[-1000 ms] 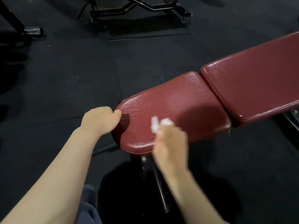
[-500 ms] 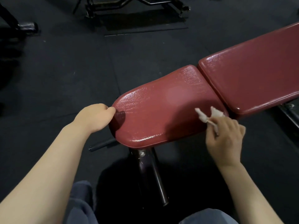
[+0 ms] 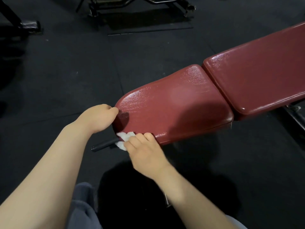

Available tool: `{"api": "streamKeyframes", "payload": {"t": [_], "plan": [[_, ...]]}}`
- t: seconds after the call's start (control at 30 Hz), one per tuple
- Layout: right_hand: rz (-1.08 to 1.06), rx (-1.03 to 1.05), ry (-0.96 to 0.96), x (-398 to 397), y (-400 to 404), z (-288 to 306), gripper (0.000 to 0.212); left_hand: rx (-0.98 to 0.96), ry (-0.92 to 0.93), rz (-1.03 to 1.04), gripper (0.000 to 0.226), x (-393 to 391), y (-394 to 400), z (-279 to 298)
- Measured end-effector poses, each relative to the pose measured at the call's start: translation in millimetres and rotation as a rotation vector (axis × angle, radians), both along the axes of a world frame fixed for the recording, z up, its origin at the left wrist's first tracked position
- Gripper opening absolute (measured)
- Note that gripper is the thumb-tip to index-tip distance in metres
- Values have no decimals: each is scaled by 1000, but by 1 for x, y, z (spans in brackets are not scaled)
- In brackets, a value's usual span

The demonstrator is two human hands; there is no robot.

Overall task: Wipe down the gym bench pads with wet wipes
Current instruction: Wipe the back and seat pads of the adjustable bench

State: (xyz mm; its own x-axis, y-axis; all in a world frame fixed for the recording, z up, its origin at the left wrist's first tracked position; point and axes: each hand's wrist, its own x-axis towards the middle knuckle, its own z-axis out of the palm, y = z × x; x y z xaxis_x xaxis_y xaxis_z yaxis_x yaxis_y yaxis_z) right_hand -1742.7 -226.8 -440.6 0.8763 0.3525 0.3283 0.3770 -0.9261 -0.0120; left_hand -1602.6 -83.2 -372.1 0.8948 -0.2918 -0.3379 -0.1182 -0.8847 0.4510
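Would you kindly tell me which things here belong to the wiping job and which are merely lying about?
Part of the job:
seat pad
back pad
wet wipe
right hand, holding the wipe
left hand, bracing the seat pad's end

Just lying about:
black equipment frame
black rubber floor

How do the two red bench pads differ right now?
The seat pad has a rounded, tapered near end; the back pad is rectangular. Both hands meet the seat pad: the left hand grips its tip, and the right hand presses a white wipe on its near edge. The back pad is untouched. Both are glossy dark red.
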Motion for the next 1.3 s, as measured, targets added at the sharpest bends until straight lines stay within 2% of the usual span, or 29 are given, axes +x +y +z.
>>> {"api": "streamKeyframes", "payload": {"t": [0.1, 0.3, 0.4, 0.5, 0.57, 0.63, 0.73, 0.87, 0.97, 1.07, 1.13, 1.23, 1.3], "plan": [[81, -88, 13, -15, -65, 10, 32, 17, -5, -8, 44, 0, 1, 1], [-165, -155, -79, -51, -193, 40, 22, 75, -51, 14, 43, 1, -3, 0], [-332, -37, -158, -60, -203, 36, 21, 97, -72, 45, 42, 2, -8, 1], [-616, 225, -210, -62, -181, 24, 19, 104, -64, 66, 41, 2, -12, -1], [-673, 370, -223, -58, -154, 20, 18, 77, -39, 87, 38, 0, -9, -3], [-526, 356, -158, -47, -120, 21, 16, 2, 18, 124, 38, -1, -4, -2], [-217, 249, 35, -20, -71, 36, 23, -86, 92, 166, 35, 1, 2, -1], [263, -130, 375, 23, -32, 50, 27, -59, 118, 151, 22, 3, 2, -2], [496, -347, 423, 54, -15, 51, 20, -32, 84, 158, 33, 6, 5, 4], [535, -414, 410, 98, 0, 53, 19, -18, 97, 153, 37, 11, 11, 7], [433, -373, 389, 134, 5, 57, 22, -3, 123, 126, 36, 14, 15, 8], [1, -219, 371, 180, -5, 61, 27, -7, 112, 131, 33, 15, 16, 12], [-196, -220, 344, 195, -8, 62, 26, -22, 99, 165, 35, 15, 17, 13]]}}
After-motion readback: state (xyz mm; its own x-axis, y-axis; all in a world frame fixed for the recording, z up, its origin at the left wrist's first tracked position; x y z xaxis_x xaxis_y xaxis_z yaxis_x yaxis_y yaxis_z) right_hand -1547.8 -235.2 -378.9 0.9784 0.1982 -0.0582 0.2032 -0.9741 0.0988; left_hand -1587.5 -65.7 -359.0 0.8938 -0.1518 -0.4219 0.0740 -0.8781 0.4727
